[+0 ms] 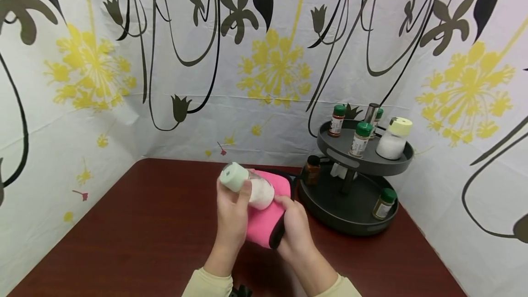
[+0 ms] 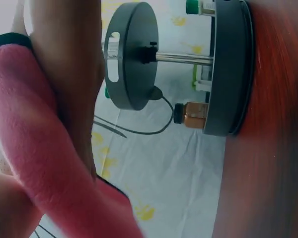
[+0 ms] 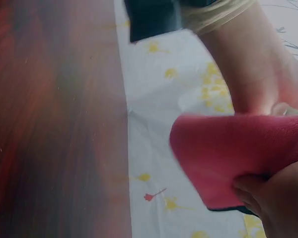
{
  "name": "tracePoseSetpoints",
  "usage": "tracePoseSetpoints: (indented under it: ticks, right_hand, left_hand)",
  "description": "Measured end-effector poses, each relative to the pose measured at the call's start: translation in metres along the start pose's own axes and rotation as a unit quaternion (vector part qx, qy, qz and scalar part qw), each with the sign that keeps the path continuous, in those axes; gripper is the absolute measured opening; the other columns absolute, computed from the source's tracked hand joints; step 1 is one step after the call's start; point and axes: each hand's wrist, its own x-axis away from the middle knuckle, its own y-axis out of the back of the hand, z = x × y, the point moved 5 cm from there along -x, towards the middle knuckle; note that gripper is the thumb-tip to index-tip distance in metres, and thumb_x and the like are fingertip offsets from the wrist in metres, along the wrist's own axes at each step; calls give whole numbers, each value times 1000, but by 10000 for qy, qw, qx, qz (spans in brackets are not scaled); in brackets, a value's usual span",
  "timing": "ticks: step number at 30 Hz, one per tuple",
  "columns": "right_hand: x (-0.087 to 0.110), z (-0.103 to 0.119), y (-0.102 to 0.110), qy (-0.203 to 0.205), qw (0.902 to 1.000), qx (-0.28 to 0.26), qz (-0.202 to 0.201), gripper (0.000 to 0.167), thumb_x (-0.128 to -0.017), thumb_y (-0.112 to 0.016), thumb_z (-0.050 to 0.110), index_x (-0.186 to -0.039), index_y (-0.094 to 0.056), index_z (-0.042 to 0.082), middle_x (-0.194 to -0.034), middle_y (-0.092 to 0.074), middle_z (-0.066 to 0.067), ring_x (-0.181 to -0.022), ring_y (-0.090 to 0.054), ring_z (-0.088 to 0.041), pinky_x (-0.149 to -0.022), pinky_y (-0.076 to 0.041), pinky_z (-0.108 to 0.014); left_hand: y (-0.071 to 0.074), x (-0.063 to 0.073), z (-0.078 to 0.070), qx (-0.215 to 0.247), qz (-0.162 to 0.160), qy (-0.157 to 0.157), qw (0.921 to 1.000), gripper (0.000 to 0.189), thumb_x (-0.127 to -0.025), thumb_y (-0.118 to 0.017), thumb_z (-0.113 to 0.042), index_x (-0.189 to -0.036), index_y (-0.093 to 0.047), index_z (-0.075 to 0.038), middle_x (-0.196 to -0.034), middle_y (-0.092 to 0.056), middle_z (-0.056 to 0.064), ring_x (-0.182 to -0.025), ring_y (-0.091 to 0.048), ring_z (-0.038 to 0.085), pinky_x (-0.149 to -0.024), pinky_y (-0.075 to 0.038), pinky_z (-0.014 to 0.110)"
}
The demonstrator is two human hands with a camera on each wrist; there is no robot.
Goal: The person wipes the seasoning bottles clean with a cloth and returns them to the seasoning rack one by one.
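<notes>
In the head view my left hand [image 1: 232, 217] grips a clear shaker jar [image 1: 262, 192] with a pale green cap and white contents. The jar lies tilted, its cap toward the upper left, over a pink cloth [image 1: 257, 227] with a black edge. My right hand [image 1: 298, 229] holds this cloth from the right side, thumb on top near the jar's base and the other fingers hidden beneath. From the right wrist, the cloth [image 3: 223, 153] hangs above the table and covers most of the jar. The cloth [image 2: 35, 124] also hides much of the left wrist view.
A dark two-tier rack [image 1: 346, 228] stands at the right of the brown table [image 1: 136, 233]. Its upper tier carries several green-capped spice jars and a yellow-capped shaker [image 1: 393, 140]. Below are a brown bottle [image 1: 312, 172] and a green-capped jar [image 1: 384, 204]. Patterned fabric [image 1: 198, 118] hangs behind.
</notes>
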Motion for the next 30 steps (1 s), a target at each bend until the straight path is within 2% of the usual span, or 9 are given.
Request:
tracePoseSetpoints:
  ticks: [4, 7, 11, 14, 16, 18, 23, 26, 30]
  right_hand:
    - [12, 7, -1, -75, 9995, -102, -280, 53, -107, -49, 22, -156, -32, 11, -160, -45, -8, -145, -47, -24, -123, -42, -48]
    - [18, 19, -1, 104, 9988, -143, -463, 51, -106, -49, 19, -154, -33, 9, -158, -46, -7, -142, -48, -22, -119, -45, -45]
    - [9, 32, 0, 596, 9958, -98, -682, 41, -106, -51, 18, -145, -45, 7, -144, -54, -5, -129, -54, -20, -106, -52, -35]
    - [-3, 28, -2, 867, 9937, -47, -704, 37, -106, -51, 16, -141, -50, 5, -138, -59, -7, -124, -58, -19, -102, -55, -33]
    - [-6, 19, -4, 872, 9936, 75, -709, 38, -105, -51, 14, -142, -51, 3, -139, -62, -9, -123, -61, -17, -102, -56, -33]
    - [-3, 9, -7, 676, 9949, 259, -706, 40, -106, -50, 14, -145, -50, 4, -142, -63, -10, -125, -63, -18, -105, -56, -34]
    - [17, -1, -9, 140, 9960, 538, -693, 44, -108, -50, 20, -151, -44, 10, -146, -60, -9, -127, -60, -23, -104, -54, -37]
    - [22, 9, -8, 385, 9961, 343, -721, 44, -107, -51, 19, -149, -46, 9, -143, -59, -9, -125, -60, -24, -101, -55, -37]
    - [16, 20, -6, 806, 9940, 135, -727, 39, -107, -52, 17, -144, -51, 8, -137, -61, -7, -121, -62, -20, -100, -57, -34]
  left_hand:
    - [0, -2, 0, -89, 33, -188, 9998, 49, -107, -60, -6, -149, -35, -3, -123, -66, 10, -117, -67, 13, -107, -52, 22]
    - [1, -4, -1, 8, -62, -294, 9995, 45, -108, -59, -9, -147, -36, -4, -118, -66, 3, -114, -67, 12, -106, -53, 22]
    - [-2, -6, -2, 379, -155, -394, 9984, 42, -109, -59, -13, -144, -37, -5, -115, -65, 1, -112, -66, 13, -105, -52, 22]
    - [-5, -8, -1, 750, -152, -315, 9966, 44, -109, -60, -18, -143, -36, -7, -118, -63, 2, -114, -63, 16, -106, -52, 24]
    - [-5, -10, 0, 947, -197, -253, 9950, 45, -109, -59, -21, -144, -35, -7, -120, -61, 3, -116, -62, 18, -105, -52, 25]
    - [-3, -13, -1, 1079, -303, -189, 9935, 45, -109, -59, -21, -145, -34, -8, -122, -59, 4, -118, -61, 18, -106, -53, 25]
    - [6, -18, -2, 1094, -544, -171, 9924, 45, -110, -57, -16, -147, -33, -7, -122, -59, 3, -118, -62, 16, -105, -54, 25]
    - [8, -17, -3, 1085, -635, -177, 9919, 44, -110, -58, -17, -146, -34, -7, -121, -60, 3, -117, -63, 15, -105, -53, 24]
    - [4, -13, -4, 1171, -600, -117, 9912, 45, -109, -60, -21, -144, -35, -9, -121, -60, 3, -118, -62, 17, -106, -52, 25]
